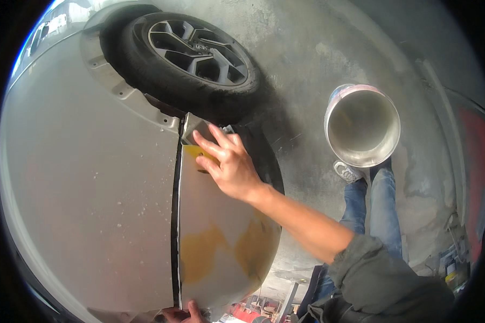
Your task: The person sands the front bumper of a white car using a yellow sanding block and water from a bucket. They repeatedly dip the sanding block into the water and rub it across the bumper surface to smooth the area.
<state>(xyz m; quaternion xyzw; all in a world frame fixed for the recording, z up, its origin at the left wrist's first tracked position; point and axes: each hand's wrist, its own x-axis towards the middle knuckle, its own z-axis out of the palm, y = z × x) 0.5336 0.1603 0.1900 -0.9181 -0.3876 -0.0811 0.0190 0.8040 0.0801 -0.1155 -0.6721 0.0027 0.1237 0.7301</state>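
Note:
My right hand rests with fingers spread over a grey pad at the upper end of a silver car panel, beside a seam. Yellowish patches mark this panel. Just beyond the pad is the black tyre with its alloy wheel. My left hand shows partly at the bottom edge, touching the panel's lower end, most of its fingers hidden. Left of the seam lies a larger silver panel with pale specks.
A metal bucket stands on the grey concrete floor, just beyond my feet and jeans-clad legs. Assorted tools and red items show at the bottom, more clutter at the lower right. A red shape is at the right rim.

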